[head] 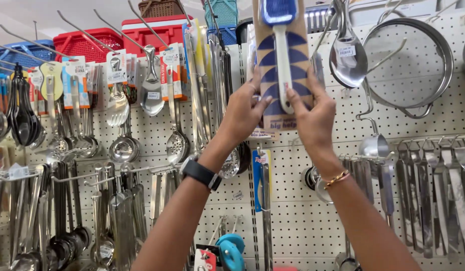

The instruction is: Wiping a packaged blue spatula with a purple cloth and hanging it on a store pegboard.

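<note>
A tall brown card package (284,60) with dark blue shapes hangs up high on the white pegboard wall (312,211). Left of it hang small white, red and blue card tags (117,68). Below it sits a blue card (258,180). At the pegboard's bottom sits a red and white one (205,260).

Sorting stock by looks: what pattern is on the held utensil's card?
Dark blue triangles on brown backing card, clearest in the head view.
</note>
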